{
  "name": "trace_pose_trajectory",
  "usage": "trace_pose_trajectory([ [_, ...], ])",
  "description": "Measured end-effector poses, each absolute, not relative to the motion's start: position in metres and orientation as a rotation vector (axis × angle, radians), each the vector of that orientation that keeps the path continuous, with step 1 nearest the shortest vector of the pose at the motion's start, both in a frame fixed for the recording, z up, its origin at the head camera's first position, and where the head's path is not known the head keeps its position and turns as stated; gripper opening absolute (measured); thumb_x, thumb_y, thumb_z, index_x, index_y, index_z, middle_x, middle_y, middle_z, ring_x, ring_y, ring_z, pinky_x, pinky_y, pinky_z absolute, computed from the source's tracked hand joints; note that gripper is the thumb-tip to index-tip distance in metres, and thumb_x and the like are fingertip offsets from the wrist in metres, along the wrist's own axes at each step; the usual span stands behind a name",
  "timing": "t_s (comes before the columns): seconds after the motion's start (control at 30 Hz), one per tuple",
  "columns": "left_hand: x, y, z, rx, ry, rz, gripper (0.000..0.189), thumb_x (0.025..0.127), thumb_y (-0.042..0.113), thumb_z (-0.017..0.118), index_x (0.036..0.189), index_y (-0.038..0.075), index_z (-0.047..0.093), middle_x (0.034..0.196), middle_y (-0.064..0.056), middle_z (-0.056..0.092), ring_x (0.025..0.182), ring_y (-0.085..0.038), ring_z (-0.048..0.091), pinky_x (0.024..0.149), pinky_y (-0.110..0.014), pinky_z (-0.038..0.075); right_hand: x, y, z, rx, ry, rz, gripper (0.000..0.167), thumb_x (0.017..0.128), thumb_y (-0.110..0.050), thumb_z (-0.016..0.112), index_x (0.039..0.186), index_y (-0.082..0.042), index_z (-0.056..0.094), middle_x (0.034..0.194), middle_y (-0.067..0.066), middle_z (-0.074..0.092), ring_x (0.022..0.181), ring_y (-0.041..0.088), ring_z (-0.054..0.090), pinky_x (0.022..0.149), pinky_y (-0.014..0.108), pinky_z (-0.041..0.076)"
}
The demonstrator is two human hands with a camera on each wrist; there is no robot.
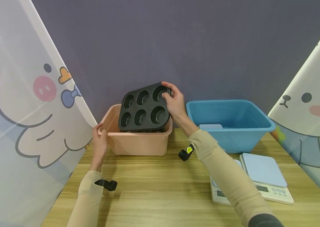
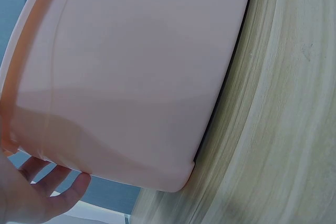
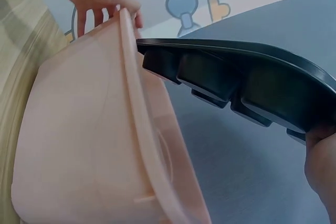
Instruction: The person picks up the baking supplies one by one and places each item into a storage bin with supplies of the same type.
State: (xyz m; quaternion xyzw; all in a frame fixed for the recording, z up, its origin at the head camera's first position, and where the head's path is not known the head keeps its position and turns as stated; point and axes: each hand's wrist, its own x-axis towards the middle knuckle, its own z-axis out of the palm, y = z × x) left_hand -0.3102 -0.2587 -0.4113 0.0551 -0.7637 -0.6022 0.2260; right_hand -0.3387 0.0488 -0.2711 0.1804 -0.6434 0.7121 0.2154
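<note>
A black muffin tin (image 1: 144,108) with several cups is tilted over the pink plastic bin (image 1: 138,145), its cup openings facing me. My right hand (image 1: 175,100) grips the tin's right end, thumb on the front near a cup. The right wrist view shows the tin (image 3: 210,74) from its underside, its far end near the bin's rim. My left hand (image 1: 100,142) holds the bin's left front corner by the rim; in the left wrist view its fingers (image 2: 68,195) lie against the bin's outer wall. Dark shapes show below the tin inside the bin, too hidden to name.
A blue bin (image 1: 231,138) stands to the right, a pale flat item (image 1: 211,126) inside it. Two kitchen scales lie in front of it, the nearer one partly under my right forearm, the other scale (image 1: 265,171) further right. A grey wall (image 1: 205,47) rises behind the wooden table (image 1: 148,189).
</note>
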Motion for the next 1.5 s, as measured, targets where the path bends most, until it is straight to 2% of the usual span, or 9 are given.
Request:
trace_pose_trajectory([
  [0.1, -0.309, -0.26, -0.411, 0.16, -2.107, -1.661, 0.052, 0.1, 0.022, 0.036, 0.15, 0.01, 0.032, 0.158, -0.015, 0.029, 0.145, -0.026, 0.029, 0.12, -0.046, 0.025, -0.343, 0.046, -0.277, 0.471, -1.821, 1.961, 0.041, 0.096, 0.0, 0.053, 0.134, -0.013, 0.061, 0.144, 0.0, 0.055, 0.042, 0.009, 0.02, 0.042, 0.022, 0.021],
  [0.7, -0.304, -0.258, -0.407, 0.166, -2.102, -1.684, 0.052, 0.1, 0.021, 0.037, 0.15, 0.01, 0.033, 0.157, -0.019, 0.032, 0.142, -0.029, 0.033, 0.118, -0.049, 0.027, -0.371, 0.042, -0.32, 0.288, -2.004, 1.894, 0.041, 0.097, -0.006, 0.055, 0.138, -0.012, 0.058, 0.142, 0.002, 0.056, 0.043, 0.006, 0.025, 0.044, 0.021, 0.026],
  [0.83, -0.307, -0.257, -0.412, 0.168, -2.101, -1.666, 0.052, 0.1, 0.023, 0.037, 0.15, 0.012, 0.034, 0.156, -0.018, 0.033, 0.14, -0.028, 0.035, 0.117, -0.049, 0.028, -0.375, 0.043, -0.324, 0.265, -2.021, 1.929, 0.041, 0.098, -0.007, 0.055, 0.139, -0.012, 0.056, 0.139, 0.007, 0.059, 0.059, 0.01, 0.044, 0.054, 0.019, 0.035],
  [0.97, -0.306, -0.254, -0.411, 0.162, -2.107, -1.654, 0.052, 0.1, 0.023, 0.037, 0.15, 0.012, 0.034, 0.156, -0.018, 0.033, 0.138, -0.028, 0.035, 0.116, -0.049, 0.028, -0.375, 0.045, -0.326, 0.23, -2.068, 1.984, 0.045, 0.101, -0.01, 0.054, 0.145, -0.011, 0.049, 0.132, 0.016, 0.062, 0.096, 0.025, 0.065, 0.074, 0.022, 0.051],
  [1.07, -0.305, -0.253, -0.41, 0.157, -2.104, -1.671, 0.052, 0.1, 0.023, 0.037, 0.15, 0.011, 0.034, 0.157, -0.018, 0.032, 0.14, -0.028, 0.034, 0.117, -0.049, 0.027, -0.374, 0.046, -0.327, 0.203, -2.156, 1.972, 0.047, 0.102, -0.012, 0.053, 0.148, -0.011, 0.042, 0.121, 0.02, 0.064, 0.106, 0.03, 0.066, 0.084, 0.029, 0.054],
  [1.2, -0.304, -0.252, -0.409, 0.156, -2.104, -1.688, 0.052, 0.099, 0.023, 0.037, 0.15, 0.012, 0.033, 0.158, -0.017, 0.03, 0.142, -0.028, 0.032, 0.118, -0.049, 0.025, -0.373, 0.045, -0.329, 0.159, -2.258, 1.888, 0.043, 0.102, -0.014, 0.053, 0.144, -0.012, 0.044, 0.109, 0.019, 0.064, 0.097, 0.027, 0.066, 0.086, 0.033, 0.055],
  [1.3, -0.304, -0.253, -0.409, 0.16, -2.112, -1.674, 0.052, 0.099, 0.023, 0.037, 0.15, 0.013, 0.034, 0.158, -0.017, 0.031, 0.14, -0.029, 0.033, 0.117, -0.05, 0.026, -0.372, 0.044, -0.332, 0.185, -2.377, 1.705, 0.04, 0.103, -0.015, 0.052, 0.142, -0.011, 0.048, 0.119, 0.018, 0.063, 0.109, 0.028, 0.063, 0.096, 0.038, 0.051],
  [1.43, -0.303, -0.255, -0.411, 0.175, -2.114, -1.665, 0.052, 0.099, 0.025, 0.037, 0.15, 0.014, 0.034, 0.156, -0.017, 0.033, 0.136, -0.028, 0.037, 0.115, -0.05, 0.029, -0.372, 0.045, -0.335, 0.357, -2.585, 1.306, 0.035, 0.103, -0.018, 0.053, 0.136, -0.008, 0.055, 0.14, 0.016, 0.055, 0.132, 0.031, 0.05, 0.111, 0.043, 0.041],
  [1.5, -0.304, -0.255, -0.41, 0.164, -2.109, -1.671, 0.052, 0.1, 0.025, 0.038, 0.15, 0.014, 0.034, 0.156, -0.017, 0.033, 0.136, -0.029, 0.037, 0.115, -0.05, 0.029, -0.371, 0.045, -0.335, 0.435, -2.636, 1.172, 0.033, 0.102, -0.018, 0.055, 0.132, -0.006, 0.059, 0.144, 0.014, 0.052, 0.138, 0.03, 0.044, 0.114, 0.043, 0.037],
])
